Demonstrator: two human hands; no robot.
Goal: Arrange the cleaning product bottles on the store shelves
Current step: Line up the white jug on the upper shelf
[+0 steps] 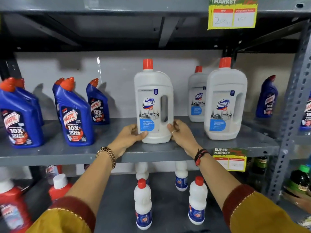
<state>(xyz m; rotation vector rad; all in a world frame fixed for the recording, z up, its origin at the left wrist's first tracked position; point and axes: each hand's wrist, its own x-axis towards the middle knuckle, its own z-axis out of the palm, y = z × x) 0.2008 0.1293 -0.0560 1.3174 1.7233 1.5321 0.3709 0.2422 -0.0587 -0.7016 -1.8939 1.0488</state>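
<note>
A white Domex bottle (154, 101) with a red cap stands upright near the front of the grey middle shelf (84, 153). My left hand (130, 134) grips its lower left side and my right hand (180, 132) grips its lower right side. Two more white Domex bottles (224, 101) (197, 96) stand to the right, one behind the other. Several blue Harpic bottles (74, 113) with red caps stand on the left part of the same shelf.
Another blue Harpic bottle (267, 98) stands at the far right by the perforated upright post (292, 115). The lower shelf holds small white bottles (143, 204), red bottles (58, 187) at left and dark bottles (301, 180) at right. Price tags (232, 14) hang from shelf edges.
</note>
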